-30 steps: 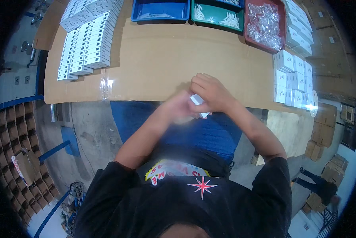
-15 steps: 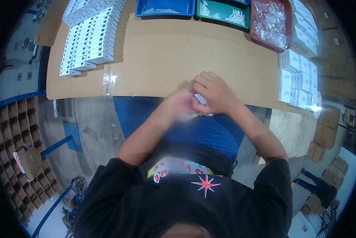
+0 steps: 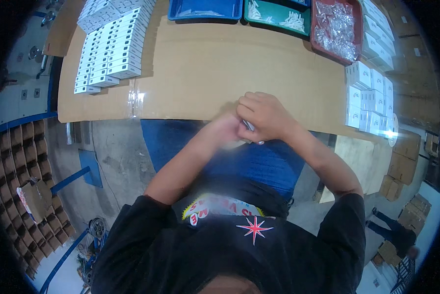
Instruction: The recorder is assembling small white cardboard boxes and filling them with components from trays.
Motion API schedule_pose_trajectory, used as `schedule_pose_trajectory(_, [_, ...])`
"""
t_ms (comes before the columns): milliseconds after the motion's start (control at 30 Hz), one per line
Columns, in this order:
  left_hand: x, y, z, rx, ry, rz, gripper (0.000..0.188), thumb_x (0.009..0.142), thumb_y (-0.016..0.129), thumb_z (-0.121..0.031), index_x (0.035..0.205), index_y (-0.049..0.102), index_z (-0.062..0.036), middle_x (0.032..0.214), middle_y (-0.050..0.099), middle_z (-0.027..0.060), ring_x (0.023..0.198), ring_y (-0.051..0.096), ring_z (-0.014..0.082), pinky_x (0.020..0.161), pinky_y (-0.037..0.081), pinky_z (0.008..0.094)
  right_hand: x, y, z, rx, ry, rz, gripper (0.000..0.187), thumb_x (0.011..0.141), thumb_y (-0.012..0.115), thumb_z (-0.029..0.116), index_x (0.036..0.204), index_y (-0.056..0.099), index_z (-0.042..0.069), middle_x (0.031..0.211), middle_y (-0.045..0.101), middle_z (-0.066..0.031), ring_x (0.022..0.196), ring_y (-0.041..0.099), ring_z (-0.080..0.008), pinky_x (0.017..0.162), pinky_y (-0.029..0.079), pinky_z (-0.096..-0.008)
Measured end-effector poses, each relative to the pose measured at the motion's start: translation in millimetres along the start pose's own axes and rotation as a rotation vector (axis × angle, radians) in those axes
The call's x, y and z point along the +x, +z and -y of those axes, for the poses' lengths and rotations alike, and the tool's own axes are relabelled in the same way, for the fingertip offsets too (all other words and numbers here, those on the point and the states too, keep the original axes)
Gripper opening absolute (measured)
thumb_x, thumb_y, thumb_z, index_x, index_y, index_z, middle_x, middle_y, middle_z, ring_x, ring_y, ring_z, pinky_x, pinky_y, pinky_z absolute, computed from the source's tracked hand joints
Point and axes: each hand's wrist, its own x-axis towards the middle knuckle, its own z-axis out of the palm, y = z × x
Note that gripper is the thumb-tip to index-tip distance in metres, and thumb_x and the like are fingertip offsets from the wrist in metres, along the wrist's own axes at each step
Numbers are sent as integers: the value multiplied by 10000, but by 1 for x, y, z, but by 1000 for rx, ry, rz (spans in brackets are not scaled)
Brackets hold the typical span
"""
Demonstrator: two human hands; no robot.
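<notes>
Close together at the table's front edge, both my hands are closed around a small white object. Only a sliver of it shows between them, so its kind cannot be made out. My right hand covers it from the right with curled fingers. My left hand, slightly blurred, grips it from the other side, its fingers mostly hidden. Below the hands lie my blue-trousered legs.
A brown cardboard-topped table spreads ahead. White boxes stand stacked at left, more white boxes at right. Along the back are a blue tray, a green tray with white pieces, and a red tray with clear packets.
My right hand has turned slightly and come a little lower, its forearm and elbow swinging outward to the right. Less of the white object shows. The left hand has barely moved.
</notes>
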Motion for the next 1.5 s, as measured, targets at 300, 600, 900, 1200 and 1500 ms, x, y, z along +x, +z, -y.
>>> schedule_pose_trajectory(300, [-13, 10, -39, -57, 74, -86, 419, 1084, 448, -466, 1277, 621, -137, 1160, 707, 65, 1052, 699, 205, 846, 612, 395, -9, -17, -6, -133, 6, -19, 213, 763, 750, 247, 802, 581, 123, 705, 598, -48, 644, 635, -268, 574, 501, -410])
schedule_pose_trajectory(600, [-16, 12, -56, 288, 339, -213, 471, 1103, 382, -402, 1449, 527, -118, 1122, 709, 72, 836, 709, 145, 592, 542, 257, -25, -30, -39, -180, 105, -270, 332, 801, 809, 216, 682, 526, 90, 661, 536, -63, 586, 567, -268, 510, 430, -407])
schedule_pose_trajectory(900, [2, 1, -58, 754, 591, -551, 600, 1020, 600, -95, 1555, 333, -46, 1244, 617, 140, 879, 699, 156, 671, 592, 280, -51, 24, -66, -601, 439, -457, 286, 820, 823, 248, 772, 584, 99, 808, 574, -43, 785, 582, -240, 649, 430, -382])
schedule_pose_trajectory(1200, [-6, -6, -55, 1651, 737, -670, 1038, 735, 902, -181, 1563, 311, 25, 1289, 547, 227, 1206, 563, 354, 1040, 482, 431, -65, 49, -48, -397, 568, -400, 294, 778, 796, 236, 924, 594, 80, 1121, 634, -108, 1050, 591, -310, 854, 439, -425])
schedule_pose_trajectory(1500, [-11, -3, -56, 1725, 646, -757, 1161, 673, 933, -268, 1598, 280, -11, 1380, 497, 210, 1286, 476, 382, 1131, 390, 458, -75, 29, -60, -346, 565, -457, 185, 835, 739, 176, 931, 630, 63, 1152, 648, -107, 1088, 609, -303, 891, 466, -438])
